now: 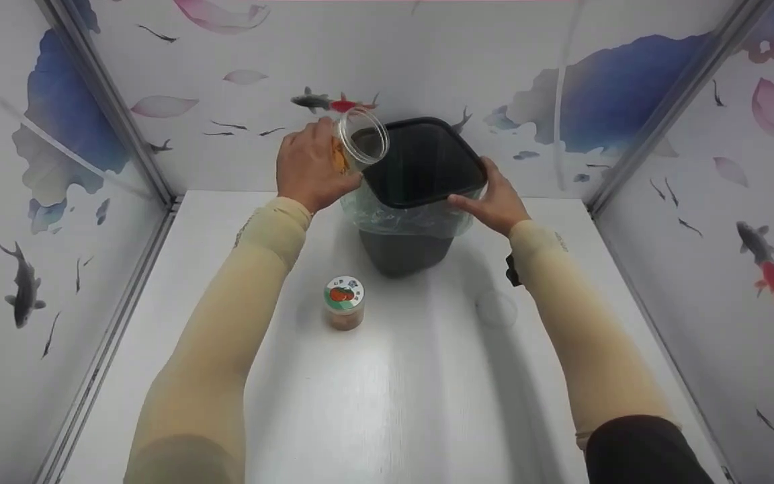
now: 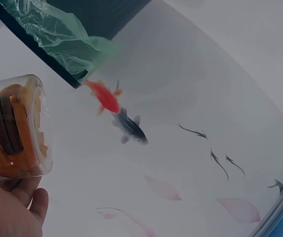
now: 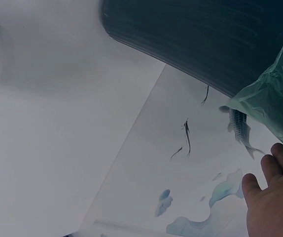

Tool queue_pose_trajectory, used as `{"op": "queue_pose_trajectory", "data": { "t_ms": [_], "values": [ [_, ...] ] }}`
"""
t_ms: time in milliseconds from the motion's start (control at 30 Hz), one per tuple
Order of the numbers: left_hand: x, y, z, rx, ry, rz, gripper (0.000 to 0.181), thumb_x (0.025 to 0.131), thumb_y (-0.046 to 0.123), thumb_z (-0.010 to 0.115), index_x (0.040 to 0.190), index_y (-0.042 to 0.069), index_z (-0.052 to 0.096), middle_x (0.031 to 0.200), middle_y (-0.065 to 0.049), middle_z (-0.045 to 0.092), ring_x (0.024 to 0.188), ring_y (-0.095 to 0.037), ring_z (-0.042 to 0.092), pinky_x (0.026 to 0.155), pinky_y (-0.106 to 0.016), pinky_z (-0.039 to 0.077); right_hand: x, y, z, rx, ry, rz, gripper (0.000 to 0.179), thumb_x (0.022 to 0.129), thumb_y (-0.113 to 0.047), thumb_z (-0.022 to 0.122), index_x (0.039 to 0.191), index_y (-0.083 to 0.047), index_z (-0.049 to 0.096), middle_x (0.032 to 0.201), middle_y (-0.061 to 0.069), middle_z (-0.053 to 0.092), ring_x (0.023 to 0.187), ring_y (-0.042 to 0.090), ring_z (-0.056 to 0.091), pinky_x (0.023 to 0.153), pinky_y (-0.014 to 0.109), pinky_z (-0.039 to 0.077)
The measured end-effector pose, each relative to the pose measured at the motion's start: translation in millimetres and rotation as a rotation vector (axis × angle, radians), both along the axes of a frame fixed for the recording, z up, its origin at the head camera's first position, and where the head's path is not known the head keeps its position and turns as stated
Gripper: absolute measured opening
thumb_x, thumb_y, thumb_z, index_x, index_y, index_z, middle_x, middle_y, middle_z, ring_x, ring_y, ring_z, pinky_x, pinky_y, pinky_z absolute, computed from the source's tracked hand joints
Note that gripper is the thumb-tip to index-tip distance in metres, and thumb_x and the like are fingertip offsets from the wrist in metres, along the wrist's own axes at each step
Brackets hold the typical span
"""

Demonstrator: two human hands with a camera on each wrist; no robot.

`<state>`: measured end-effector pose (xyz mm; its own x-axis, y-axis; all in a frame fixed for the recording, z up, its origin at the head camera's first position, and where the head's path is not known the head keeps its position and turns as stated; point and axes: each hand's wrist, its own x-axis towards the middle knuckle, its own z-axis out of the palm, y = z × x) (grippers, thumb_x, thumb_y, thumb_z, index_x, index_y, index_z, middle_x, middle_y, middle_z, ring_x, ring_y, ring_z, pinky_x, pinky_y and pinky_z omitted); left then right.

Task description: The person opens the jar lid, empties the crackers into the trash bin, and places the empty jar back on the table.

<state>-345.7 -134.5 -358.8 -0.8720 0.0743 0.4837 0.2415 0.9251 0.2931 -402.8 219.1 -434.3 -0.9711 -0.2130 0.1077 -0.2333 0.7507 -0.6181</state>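
Clear jar (image 2: 16, 127) (tilted) in left hand (image 1: 310, 165)

Downward head view, bin (image 1: 406, 254) in all three

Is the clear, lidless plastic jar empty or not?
Not empty: the clear, lidless plastic jar shows orange pieces and something dark inside, through its wall.

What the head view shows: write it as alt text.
A left hand holds an open clear jar tilted toward a bag-lined black bin, whose rim the right hand grips. A lidded jar stands on the white table.
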Motion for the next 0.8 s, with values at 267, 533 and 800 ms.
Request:
{"op": "queue_pose_trajectory", "data": {
  "t_ms": [267, 533, 800],
  "values": [
    [-6.4, 5.4, 1.4, -0.170, -0.031, -0.003, 0.080, 0.078, 0.050, 0.070, 0.139, 0.007, 0.043, 0.127, -0.015, 0.056, 0.123, -0.033, 0.051, 0.112, -0.046, 0.030, 0.8, 0, -0.3, 0.003, 0.010, -0.006, 0.121, 0.074, -0.073, 0.071, 0.160, -0.012, 0.011, 0.161, 0.012, 0.025, 0.146, 0.028, 0.025, 0.117, 0.047, 0.020],
    [-11.8, 5.8, 1.4, -0.246, -0.026, -0.001, 0.082, 0.083, 0.047, 0.067, 0.148, 0.007, 0.038, 0.135, -0.017, 0.053, 0.130, -0.033, 0.046, 0.115, -0.045, 0.027, 1.6, 1, 0.0, 0.006, 0.010, -0.007, 0.121, 0.074, -0.074, 0.071, 0.160, -0.012, 0.011, 0.161, 0.012, 0.025, 0.146, 0.028, 0.025, 0.117, 0.048, 0.020],
    [-15.0, 7.5, -0.7, -0.317, -0.001, 0.002, 0.078, 0.085, 0.043, 0.064, 0.149, 0.006, 0.036, 0.137, -0.020, 0.051, 0.131, -0.035, 0.045, 0.115, -0.047, 0.026, 1.8, 1, 0.1, 0.015, -0.001, -0.017, 0.122, 0.074, -0.075, 0.070, 0.160, -0.013, 0.010, 0.162, 0.012, 0.022, 0.147, 0.028, 0.023, 0.117, 0.047, 0.019]
  ]
}}
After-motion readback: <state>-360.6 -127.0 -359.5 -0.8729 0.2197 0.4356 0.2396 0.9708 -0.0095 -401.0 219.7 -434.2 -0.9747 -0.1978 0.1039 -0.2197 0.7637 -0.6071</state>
